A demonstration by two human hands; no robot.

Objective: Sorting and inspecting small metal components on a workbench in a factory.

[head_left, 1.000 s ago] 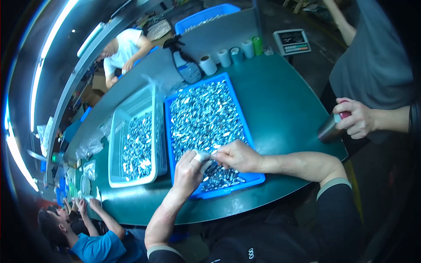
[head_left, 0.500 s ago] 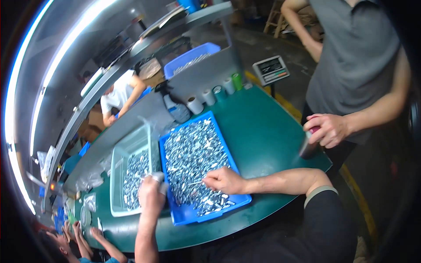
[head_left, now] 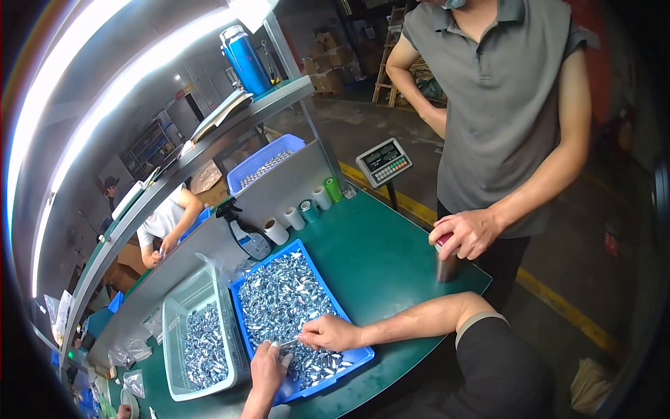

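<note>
"So, what are the hands doing?"

"Both are over the blue tray (head_left: 365,356), toward its near end. The right hand (head_left: 331,332) pinches a slim shiny piece (head_left: 289,343) in its fingertips, and the left hand (head_left: 268,370) has its fingers closed on the other end."

"Is anything else in the left one?"

"Something whitish shows by its fingers, too small for me to make out."

"And what fills the tray?"

"Small silvery pieces (head_left: 283,290), spread over most of its floor. A pale green basket (head_left: 209,390) stands just beside it on the left, with more silvery bits (head_left: 204,349) inside. Both stand on the green desk (head_left: 391,244)."

"What's past the far end of the tray?"

"A spray bottle (head_left: 251,241), then a row of rolls (head_left: 276,231) along the grey divider (head_left: 202,246). A scale (head_left: 384,162) with a keypad stands beyond the desk."

"Anyone close by?"

"Yes, a co-worker in a grey shirt (head_left: 499,105), at the right, gripping the dark red top of a steel-coloured cylinder (head_left: 445,269)."
</note>
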